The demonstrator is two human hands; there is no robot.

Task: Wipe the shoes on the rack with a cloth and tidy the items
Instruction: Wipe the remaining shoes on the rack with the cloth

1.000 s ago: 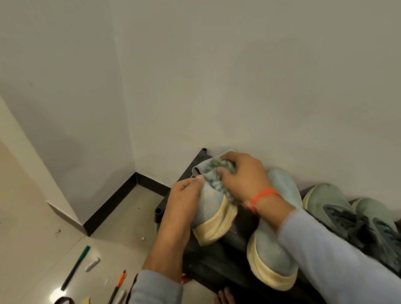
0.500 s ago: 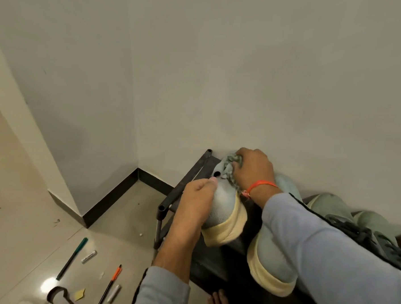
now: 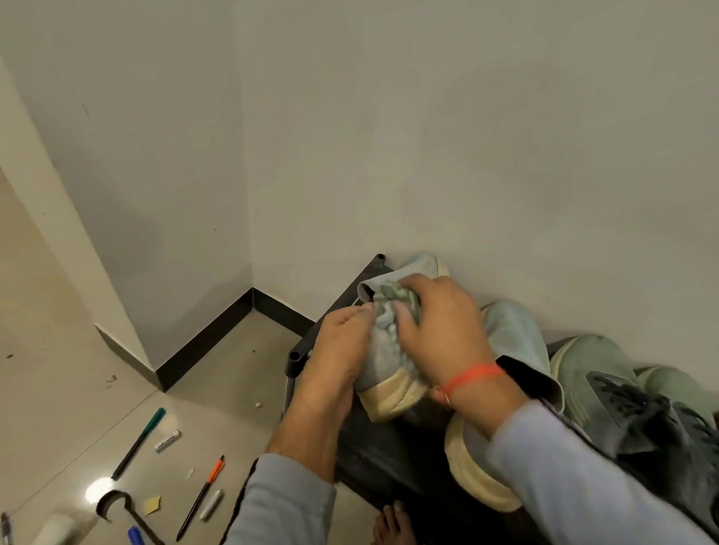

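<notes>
While my left hand (image 3: 344, 339) grips the shoe (image 3: 389, 364) on the rack (image 3: 384, 450), right hand (image 3: 440, 330) presses the bunched cloth (image 3: 387, 308) onto it; long axis runs wall-to-me, right hand nearer.

Crumpled pale green cloth (image 3: 389, 312): mostly covered by the right hand (image 3: 440, 330).
Dark grey laced shoe (image 3: 666, 443): cut off at the right edge.
White object (image 3: 51, 538) on floor: blurred, unidentifiable.
</notes>
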